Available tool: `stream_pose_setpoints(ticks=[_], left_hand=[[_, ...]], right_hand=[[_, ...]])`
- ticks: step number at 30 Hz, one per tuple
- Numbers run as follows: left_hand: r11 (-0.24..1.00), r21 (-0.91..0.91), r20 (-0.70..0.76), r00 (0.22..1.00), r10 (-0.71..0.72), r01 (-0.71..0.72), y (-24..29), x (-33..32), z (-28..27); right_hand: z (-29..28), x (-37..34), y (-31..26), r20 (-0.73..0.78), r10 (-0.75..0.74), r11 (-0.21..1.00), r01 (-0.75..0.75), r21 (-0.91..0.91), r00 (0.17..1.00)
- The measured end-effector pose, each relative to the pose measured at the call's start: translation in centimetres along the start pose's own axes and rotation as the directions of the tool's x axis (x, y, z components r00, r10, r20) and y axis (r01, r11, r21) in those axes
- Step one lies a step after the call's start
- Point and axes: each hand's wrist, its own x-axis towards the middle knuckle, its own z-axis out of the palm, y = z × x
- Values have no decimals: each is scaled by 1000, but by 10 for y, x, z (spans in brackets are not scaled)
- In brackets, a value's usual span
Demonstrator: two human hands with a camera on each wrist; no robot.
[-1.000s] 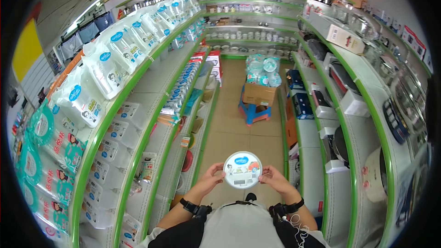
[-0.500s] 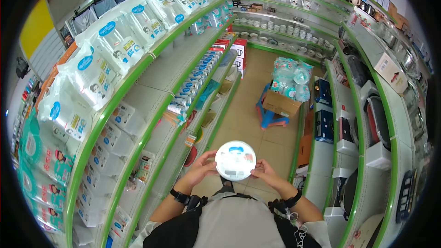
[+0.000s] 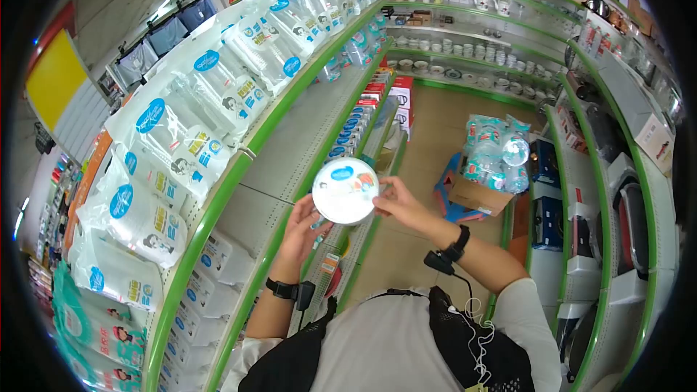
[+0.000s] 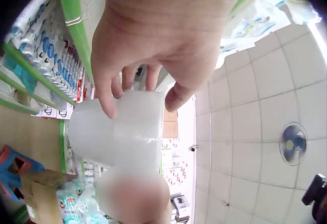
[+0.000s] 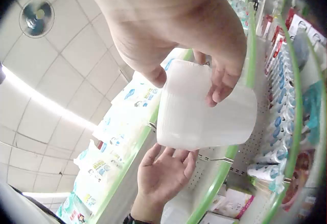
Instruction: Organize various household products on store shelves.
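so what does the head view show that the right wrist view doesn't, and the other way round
Only head: the yellow panel and the cardboard box of wrapped bottles.
Only right wrist: the round ceiling fan.
Both: the white container, the left hand, the right hand and green-edged shelves.

Green-edged shelves [image 3: 287, 112] line both sides of an aisle and meet more shelving across the far end. The floor [image 3: 438, 112] is beige tile. Overhead, a pale gridded ceiling [image 5: 76, 63] carries a round fan [image 5: 37, 17] and a long bright strip light [image 5: 48, 101].
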Motion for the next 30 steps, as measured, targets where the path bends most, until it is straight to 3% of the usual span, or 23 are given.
stream_pose_setpoints(ticks=[3, 5, 7, 9, 11, 14, 17, 19, 20, 21, 23, 25, 26, 27, 29, 30], left_hand=[[998, 1, -62, 996, 61, -61, 16, 36, -17], [998, -2, -250, 966, 63, -66, 28, 63, -22], [998, 19, -301, 951, 64, -61, 28, 87, -29], [998, 53, -419, 906, 60, -41, 28, 106, -30], [997, 62, -457, 887, 67, -43, 24, 132, -37], [997, 19, -509, 858, 76, -77, 28, 161, -42], [996, 10, -571, 817, 81, -92, 26, 190, -54], [994, -16, -725, 686, 62, -107, 12, 207, -60], [996, -9, -740, 671, 53, -89, 9, 217, -67], [992, 27, -755, 648, 99, -120, 2, 226, -75], [991, 62, -782, 612, 122, -119, -5, 237, -88], [979, 8, -806, 578, 126, -202, 5, 268, -91], [950, -239, -829, 551, -92, -202, 12, 278, -82], [952, -237, -833, 545, -97, -193, 12, 283, -75], [821, -473, -744, 644, -178, -319, 15, 291, -65], [823, -472, -742, 647, -176, -317, 15, 299, -72]], right_hand=[[1, 79, 0, 66, 18, 999, -15, -48, 998], [2, 141, 1, 165, 6, 1000, -5, -8, 986], [6, 187, 9, 173, -3, 999, 11, -46, 985], [6, 219, 10, 223, 89, 996, -94, 11, 971], [-4, 250, 18, 267, 102, 993, -112, 21, 958], [9, 311, 48, 315, -7, 998, -14, 65, 949], [2, 341, 43, 403, 47, 999, -53, 4, 914], [-1, 359, 43, 479, -10, 1000, -4, 28, 878], [0, 372, 42, 541, -77, 997, 66, 41, 837], [-2, 385, 45, 542, -56, 998, 32, 55, 839], [1, 406, 53, 657, 43, 987, 70, -145, 753], [-4, 412, 52, 652, 47, 994, 31, -107, 757], [-6, 414, 49, 647, 48, 997, 1, -76, 761], [-6, 417, 51, 647, 51, 998, -9, -69, 761], [-6, 423, 53, 655, 17, 992, 70, -106, 755], [-6, 435, 56, 653, 14, 992, 73, -105, 758]])
